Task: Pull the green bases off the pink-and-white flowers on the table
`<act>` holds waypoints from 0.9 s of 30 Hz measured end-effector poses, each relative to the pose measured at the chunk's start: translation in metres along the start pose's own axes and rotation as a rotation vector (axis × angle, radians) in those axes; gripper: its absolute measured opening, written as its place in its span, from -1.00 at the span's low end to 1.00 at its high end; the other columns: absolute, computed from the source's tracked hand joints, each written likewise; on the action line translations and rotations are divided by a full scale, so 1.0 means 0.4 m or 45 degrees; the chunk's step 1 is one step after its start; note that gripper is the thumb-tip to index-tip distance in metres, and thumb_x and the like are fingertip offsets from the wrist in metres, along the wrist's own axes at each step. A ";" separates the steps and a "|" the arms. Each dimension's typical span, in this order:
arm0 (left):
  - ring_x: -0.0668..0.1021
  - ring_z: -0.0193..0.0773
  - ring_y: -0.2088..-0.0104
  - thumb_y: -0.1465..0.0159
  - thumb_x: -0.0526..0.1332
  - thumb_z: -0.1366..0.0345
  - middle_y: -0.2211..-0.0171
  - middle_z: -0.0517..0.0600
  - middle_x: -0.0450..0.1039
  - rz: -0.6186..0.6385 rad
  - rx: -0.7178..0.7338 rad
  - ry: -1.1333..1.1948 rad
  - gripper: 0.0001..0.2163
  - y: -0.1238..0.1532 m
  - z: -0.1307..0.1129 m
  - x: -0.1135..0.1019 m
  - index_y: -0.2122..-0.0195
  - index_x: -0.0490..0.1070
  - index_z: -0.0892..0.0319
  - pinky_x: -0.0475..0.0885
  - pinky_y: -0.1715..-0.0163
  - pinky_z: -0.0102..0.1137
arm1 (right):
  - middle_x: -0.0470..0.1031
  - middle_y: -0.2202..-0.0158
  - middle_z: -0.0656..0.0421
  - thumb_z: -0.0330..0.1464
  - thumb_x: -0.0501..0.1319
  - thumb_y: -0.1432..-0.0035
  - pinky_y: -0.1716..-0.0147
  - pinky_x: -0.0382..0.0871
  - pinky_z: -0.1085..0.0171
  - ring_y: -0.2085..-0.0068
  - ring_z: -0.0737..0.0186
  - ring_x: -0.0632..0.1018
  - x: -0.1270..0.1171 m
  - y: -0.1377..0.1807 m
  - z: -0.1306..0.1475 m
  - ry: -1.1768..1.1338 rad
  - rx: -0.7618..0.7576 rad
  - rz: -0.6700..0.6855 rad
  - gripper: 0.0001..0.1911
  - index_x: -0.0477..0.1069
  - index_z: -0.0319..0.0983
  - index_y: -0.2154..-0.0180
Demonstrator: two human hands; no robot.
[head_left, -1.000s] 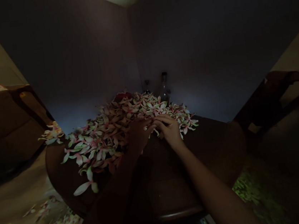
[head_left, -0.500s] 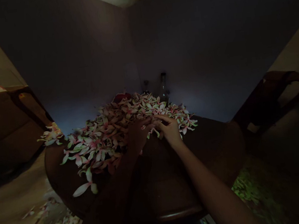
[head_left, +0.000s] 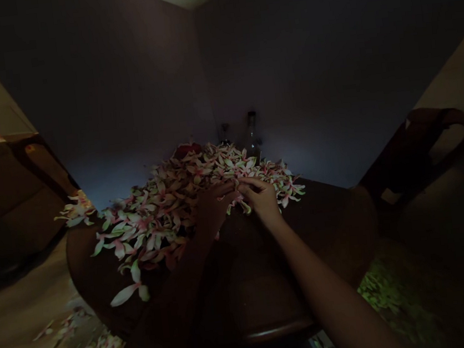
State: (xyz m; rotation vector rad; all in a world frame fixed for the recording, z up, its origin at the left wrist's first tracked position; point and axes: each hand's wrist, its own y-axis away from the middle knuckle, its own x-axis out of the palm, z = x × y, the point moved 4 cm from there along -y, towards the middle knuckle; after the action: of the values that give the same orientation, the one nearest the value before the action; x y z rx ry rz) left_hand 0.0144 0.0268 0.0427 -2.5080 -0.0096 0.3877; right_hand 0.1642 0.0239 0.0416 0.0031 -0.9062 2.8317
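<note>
A large heap of pink, white and green flowers covers the far half of a dark round wooden table. My left hand and my right hand meet at the near edge of the heap, fingers curled and pinched together on a flower between them. The light is dim, so the exact grip is hard to see. Both forearms reach forward over the table's bare near part.
A dark bottle and a small glass item stand in the wall corner behind the heap. A wooden chair is at the right, furniture at the left. Fallen flowers and green scraps lie on the floor.
Both hands stay at the same spot on the heap's edge, with only small finger movement. The camera view has shifted slightly.
</note>
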 end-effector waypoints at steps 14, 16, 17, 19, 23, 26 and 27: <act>0.62 -0.20 0.08 -0.20 0.32 0.28 0.11 -0.08 0.62 0.015 0.013 -0.079 -0.77 0.002 -0.011 -0.001 0.11 0.60 0.07 0.50 0.03 -0.37 | 0.62 0.29 0.18 -0.22 0.41 0.06 0.22 0.43 0.22 0.27 0.20 0.56 -0.001 0.001 0.001 -0.056 0.020 -0.009 -0.78 0.63 -0.14 0.31; 0.62 -0.20 0.07 -0.19 0.32 0.28 0.11 -0.08 0.62 0.009 0.000 -0.069 -0.76 0.002 -0.007 -0.001 0.11 0.60 0.07 0.48 0.01 -0.37 | 0.62 0.28 0.19 -0.23 0.40 0.05 0.23 0.44 0.22 0.28 0.20 0.57 0.000 0.000 0.004 -0.047 0.007 -0.012 -0.80 0.63 -0.12 0.31; 0.62 -0.20 0.06 -0.19 0.31 0.28 0.10 -0.07 0.62 0.005 -0.003 -0.057 -0.76 0.002 -0.005 -0.001 0.10 0.60 0.07 0.48 0.00 -0.37 | 0.62 0.28 0.19 -0.24 0.40 0.04 0.22 0.44 0.21 0.27 0.20 0.57 0.000 0.000 0.005 -0.047 -0.002 -0.012 -0.80 0.63 -0.12 0.30; 0.61 -0.20 0.05 -0.20 0.31 0.28 0.09 -0.06 0.62 -0.003 0.000 -0.037 -0.76 0.000 -0.002 -0.001 0.11 0.60 0.09 0.47 -0.01 -0.36 | 0.63 0.26 0.19 -0.25 0.39 0.03 0.18 0.44 0.19 0.25 0.20 0.57 0.001 -0.001 0.009 -0.048 -0.029 -0.004 -0.81 0.63 -0.10 0.30; 0.61 -0.18 0.06 -0.20 0.30 0.26 0.11 -0.05 0.62 -0.008 0.015 -0.033 -0.78 -0.003 0.006 0.000 0.14 0.61 0.10 0.47 0.00 -0.33 | 0.63 0.26 0.19 -0.27 0.38 0.01 0.14 0.44 0.17 0.21 0.19 0.58 0.001 -0.001 0.012 -0.042 -0.067 0.000 -0.83 0.63 -0.10 0.30; 0.62 -0.18 0.07 -0.20 0.30 0.25 0.12 -0.06 0.63 -0.009 0.023 -0.029 -0.79 -0.005 0.009 0.000 0.15 0.62 0.09 0.47 -0.01 -0.32 | 0.63 0.26 0.19 -0.27 0.38 0.01 0.14 0.44 0.16 0.22 0.19 0.58 0.001 -0.002 0.009 -0.045 -0.073 -0.004 -0.83 0.63 -0.10 0.29; 0.61 -0.18 0.07 -0.19 0.30 0.25 0.12 -0.06 0.62 -0.008 0.030 -0.031 -0.79 -0.005 0.008 0.000 0.15 0.62 0.08 0.47 -0.02 -0.33 | 0.63 0.26 0.19 -0.27 0.38 0.01 0.13 0.44 0.16 0.22 0.19 0.58 0.001 -0.002 0.008 -0.044 -0.076 -0.009 -0.83 0.63 -0.10 0.30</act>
State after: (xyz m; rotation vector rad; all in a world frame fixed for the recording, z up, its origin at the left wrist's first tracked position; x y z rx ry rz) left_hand 0.0135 0.0304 0.0413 -2.4797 -0.0219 0.4132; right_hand 0.1637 0.0227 0.0448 0.0478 -0.9950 2.8052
